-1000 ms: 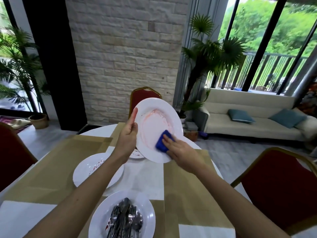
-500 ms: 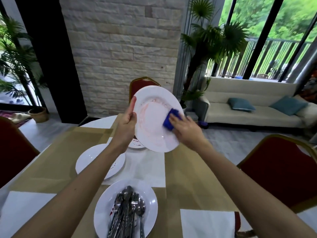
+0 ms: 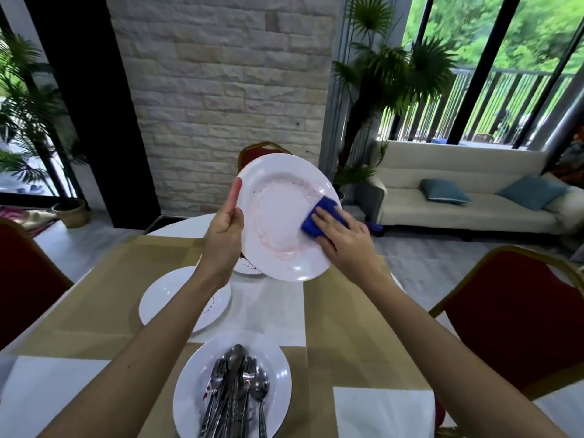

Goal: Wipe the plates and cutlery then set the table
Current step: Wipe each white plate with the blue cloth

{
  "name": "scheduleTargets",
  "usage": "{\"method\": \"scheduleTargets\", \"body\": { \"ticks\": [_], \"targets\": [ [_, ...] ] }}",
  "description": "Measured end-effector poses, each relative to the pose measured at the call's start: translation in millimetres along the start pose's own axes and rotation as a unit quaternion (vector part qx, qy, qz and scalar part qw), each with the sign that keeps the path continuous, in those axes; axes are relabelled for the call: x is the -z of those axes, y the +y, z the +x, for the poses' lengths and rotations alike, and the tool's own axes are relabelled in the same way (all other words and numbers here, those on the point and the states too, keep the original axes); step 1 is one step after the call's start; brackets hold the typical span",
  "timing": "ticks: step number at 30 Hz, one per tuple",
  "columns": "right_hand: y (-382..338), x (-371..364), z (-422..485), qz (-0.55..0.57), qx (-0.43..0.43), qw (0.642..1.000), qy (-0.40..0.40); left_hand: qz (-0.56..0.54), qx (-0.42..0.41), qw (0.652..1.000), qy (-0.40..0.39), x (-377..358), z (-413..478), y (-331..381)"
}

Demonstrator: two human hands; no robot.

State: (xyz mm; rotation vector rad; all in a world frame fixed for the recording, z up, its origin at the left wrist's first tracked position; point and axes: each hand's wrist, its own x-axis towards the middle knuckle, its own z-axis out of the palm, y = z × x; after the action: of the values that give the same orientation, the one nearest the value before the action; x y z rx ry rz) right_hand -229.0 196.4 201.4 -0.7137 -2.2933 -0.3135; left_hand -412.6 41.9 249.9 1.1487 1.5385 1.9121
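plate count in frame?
4: held plate, in left hand; half-hidden plate below it; middle plate under the left forearm; nearest plate, holding cutlery. Others may be hidden.

No readable text, labels, brands or numbers anywhere in view.

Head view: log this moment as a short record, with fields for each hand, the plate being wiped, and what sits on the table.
left hand: grips the held plate by its left rim, tilted up off the table
right hand: presses a blue cloth against the plate's right side
held plate: pink smear ring on its face
table: near plate piled with cutlery; second plate beyond it; third plate partly hidden behind the held one
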Motion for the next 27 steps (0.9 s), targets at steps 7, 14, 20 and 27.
{"method": "scheduleTargets", "body": {
  "ticks": [7, 14, 20, 27],
  "targets": [
    [-87.8, -1.9, -23.7, 0.130, -0.018, 0.990, 0.044, 0.024, -0.017, 0.998, 0.053, -11.9, 3.2, -5.1],
    [-40.5, -16.0, -15.2, 0.068, -0.079, 0.995, -0.007, -0.009, 0.000, 0.998, 0.062, -4.7, -0.4, 2.1],
    [-63.4, -6.6, -19.7, 0.116, 0.022, 0.990, -0.076, -0.017, 0.007, 0.998, 0.068, 1.5, 0.8, -1.7],
    [15.0, 11.7, 34.3, -0.026, 0.057, 0.996, -0.056, -0.017, 0.035, 0.999, -0.024, 10.6, 4.2, 5.5]
  ]
}}
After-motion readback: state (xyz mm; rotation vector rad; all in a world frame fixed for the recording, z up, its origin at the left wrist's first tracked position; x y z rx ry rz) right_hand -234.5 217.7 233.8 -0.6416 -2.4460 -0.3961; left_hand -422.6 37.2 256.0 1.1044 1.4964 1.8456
